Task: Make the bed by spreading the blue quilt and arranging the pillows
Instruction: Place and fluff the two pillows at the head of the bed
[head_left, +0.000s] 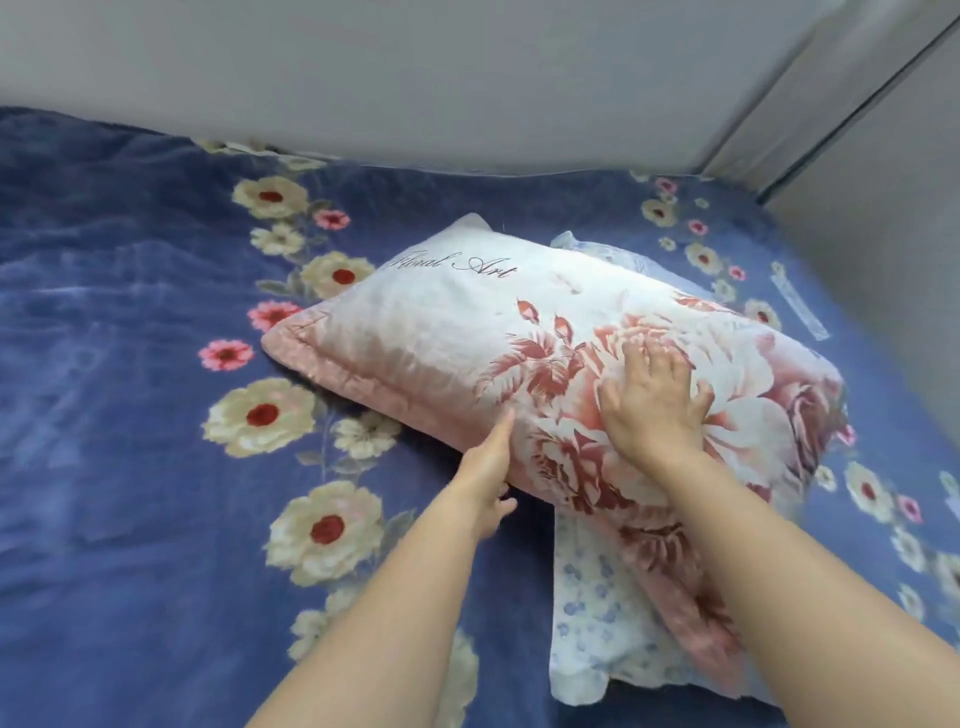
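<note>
A blue quilt (130, 338) with cream and pink flowers lies spread over the bed. A white and pink floral pillow (447, 332) lies on it, right of centre, stacked on a white pillow with small blue flowers (597, 613) whose near end sticks out below. My right hand (654, 400) presses flat on top of the pink pillow with fingers spread. My left hand (491, 467) rests against the pillow's near edge with the thumb up along its side and the fingers curled underneath.
A grey wall (415, 78) runs along the far side of the bed. A second wall or panel (883, 208) closes the right corner. The quilt stretches flat to the left of the pillows.
</note>
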